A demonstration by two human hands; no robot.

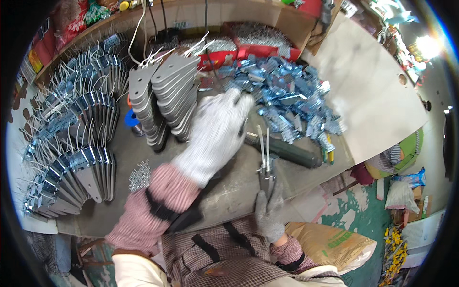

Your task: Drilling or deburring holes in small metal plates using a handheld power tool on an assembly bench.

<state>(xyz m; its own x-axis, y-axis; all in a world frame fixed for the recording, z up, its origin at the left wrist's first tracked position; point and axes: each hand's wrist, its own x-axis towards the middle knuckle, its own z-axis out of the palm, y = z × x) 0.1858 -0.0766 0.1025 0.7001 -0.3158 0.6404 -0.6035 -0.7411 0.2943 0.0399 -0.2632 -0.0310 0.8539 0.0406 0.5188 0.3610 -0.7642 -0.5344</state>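
My left hand (216, 136), in a white knit glove with a pink cuff, stretches forward over the grey bench (229, 191). Its fingertips reach the near edge of a heap of small shiny blue-silver metal pieces (287, 100). The hand is motion-blurred and seen from the back, so whatever is under the fingers is hidden. My right hand (268, 216), in a grey glove, sits low near my body and grips a narrow metal part (264, 160) with two thin prongs pointing up and away.
Two leaning stacks of grey metal plates (167, 95) stand left of my left hand. Fanned rows of wired plates (71, 143) fill the left side. Also here: small silver fasteners (139, 175), a dark green cylinder (287, 153), a cardboard sheet (373, 86), a tan sack (330, 244).
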